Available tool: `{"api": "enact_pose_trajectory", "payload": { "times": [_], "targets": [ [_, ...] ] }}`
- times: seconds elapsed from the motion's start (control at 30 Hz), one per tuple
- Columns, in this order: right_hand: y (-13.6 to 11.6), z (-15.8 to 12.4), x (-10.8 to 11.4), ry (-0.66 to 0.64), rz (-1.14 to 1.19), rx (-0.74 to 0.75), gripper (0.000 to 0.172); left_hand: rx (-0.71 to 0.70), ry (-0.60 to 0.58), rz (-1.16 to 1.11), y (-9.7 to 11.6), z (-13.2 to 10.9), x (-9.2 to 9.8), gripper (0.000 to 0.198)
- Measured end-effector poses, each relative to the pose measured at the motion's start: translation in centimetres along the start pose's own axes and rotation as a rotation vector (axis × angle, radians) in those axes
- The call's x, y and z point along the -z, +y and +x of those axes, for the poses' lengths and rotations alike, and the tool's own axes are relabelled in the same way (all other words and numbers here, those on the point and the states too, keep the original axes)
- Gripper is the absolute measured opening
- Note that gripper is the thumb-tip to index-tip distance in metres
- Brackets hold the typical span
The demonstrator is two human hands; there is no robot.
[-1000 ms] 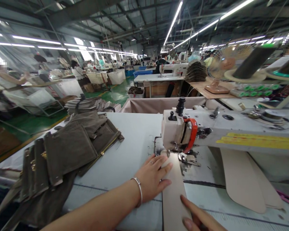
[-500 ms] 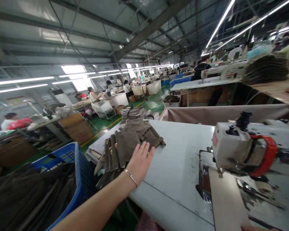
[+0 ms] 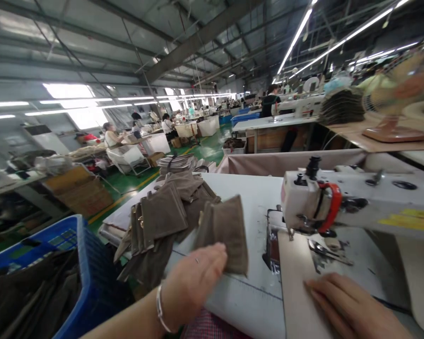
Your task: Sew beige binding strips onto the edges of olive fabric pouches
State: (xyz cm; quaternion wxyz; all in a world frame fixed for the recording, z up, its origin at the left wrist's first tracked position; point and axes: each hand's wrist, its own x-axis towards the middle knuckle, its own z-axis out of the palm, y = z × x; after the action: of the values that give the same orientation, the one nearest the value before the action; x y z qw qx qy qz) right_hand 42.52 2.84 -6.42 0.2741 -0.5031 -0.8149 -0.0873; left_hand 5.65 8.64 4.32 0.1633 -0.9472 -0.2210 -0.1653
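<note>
My left hand (image 3: 198, 278) is closed around a brown fabric pouch (image 3: 229, 235), held upright above the pale work table (image 3: 250, 188). A heap of similar brown fabric pouches (image 3: 164, 212), some with gold-coloured metal fittings, lies to the left on that table. My right hand (image 3: 349, 301) has its fingers pressed together on a long beige panel (image 3: 297, 282), which runs under the foot of a white sewing machine (image 3: 300, 202). What lies under the right fingertips is hidden.
A blue plastic crate (image 3: 81, 263) with dark fabric stands at the lower left. Behind the table hangs a pinkish cloth-lined edge (image 3: 257, 162). A fan (image 3: 392, 113) stands on a brown table at the right. Co-workers sit at benches farther back.
My left hand has come away from the heap, towards me, with one brown pouch in it. My right hand has come into view over the beige panel. The view has turned right.
</note>
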Motion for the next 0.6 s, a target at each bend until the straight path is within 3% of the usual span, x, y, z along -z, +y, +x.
{"api": "enact_pose_trajectory", "payload": {
  "times": [0.07,0.13,0.2,0.3,0.37,0.47,0.6],
  "targets": [
    [0.1,2.4,0.9,-0.044,-0.063,0.044,0.030,-0.102,-0.050,-0.171,3.3,1.7,-0.9,0.036],
    [0.5,4.1,1.0,-0.109,-0.079,0.063,0.036,-0.084,-0.137,-0.288,4.4,4.1,-2.2,0.036],
    [0.7,4.9,0.8,-0.140,-0.078,0.054,0.039,0.061,-0.211,-0.327,3.6,7.2,-3.7,0.028],
    [0.6,4.8,0.7,-0.145,-0.076,0.022,0.039,0.327,-0.206,-0.333,1.1,11.4,-6.2,0.021],
    [0.3,4.7,0.9,-0.141,-0.075,0.001,0.039,0.417,-0.221,-0.397,-0.2,12.9,-7.8,0.015],
    [0.0,4.6,1.0,-0.134,-0.071,-0.031,0.037,0.437,-0.251,-0.492,-0.9,13.4,-9.2,0.009],
    [-0.2,4.9,0.9,-0.133,-0.063,-0.090,0.036,0.421,-0.297,-0.687,-0.6,13.7,-9.7,0.010]
  ]
}}
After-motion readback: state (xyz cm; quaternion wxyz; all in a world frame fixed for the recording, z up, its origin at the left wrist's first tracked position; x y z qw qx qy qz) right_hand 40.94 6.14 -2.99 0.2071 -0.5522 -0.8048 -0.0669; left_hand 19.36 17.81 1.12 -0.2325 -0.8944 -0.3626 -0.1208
